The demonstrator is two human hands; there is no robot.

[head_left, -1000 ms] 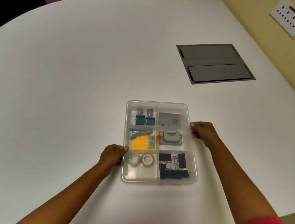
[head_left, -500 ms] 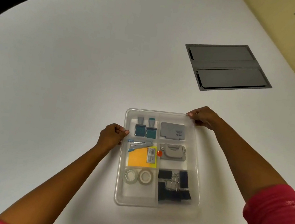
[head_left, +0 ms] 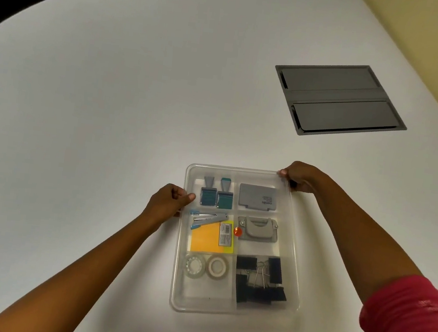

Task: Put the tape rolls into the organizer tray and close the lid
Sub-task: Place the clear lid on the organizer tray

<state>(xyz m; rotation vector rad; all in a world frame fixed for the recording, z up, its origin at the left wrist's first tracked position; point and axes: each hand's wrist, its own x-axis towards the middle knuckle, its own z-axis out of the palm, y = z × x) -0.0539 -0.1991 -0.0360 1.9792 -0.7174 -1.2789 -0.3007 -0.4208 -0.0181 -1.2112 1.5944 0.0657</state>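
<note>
A clear plastic organizer tray point(head_left: 297, 289) lies on the white table with a see-through lid point(head_left: 239, 171) resting over it. Two tape rolls point(head_left: 207, 266) sit side by side in its near-left compartment. My left hand point(head_left: 168, 201) pinches the tray's left rim near the far end, thumb on top of the lid. My right hand point(head_left: 297, 176) grips the far-right corner of the lid.
The other compartments hold two stamps point(head_left: 217, 193), a grey ink pad point(head_left: 259, 197), a stapler with orange sticky notes point(head_left: 211, 236), a grey punch point(head_left: 257, 229) and several black binder clips point(head_left: 261, 279). A grey cable hatch point(head_left: 338, 100) is set into the table at the far right.
Both hands slid along the tray's edges toward its far end, the right from the side to the far-right corner. The view has dropped closer to the tray.
</note>
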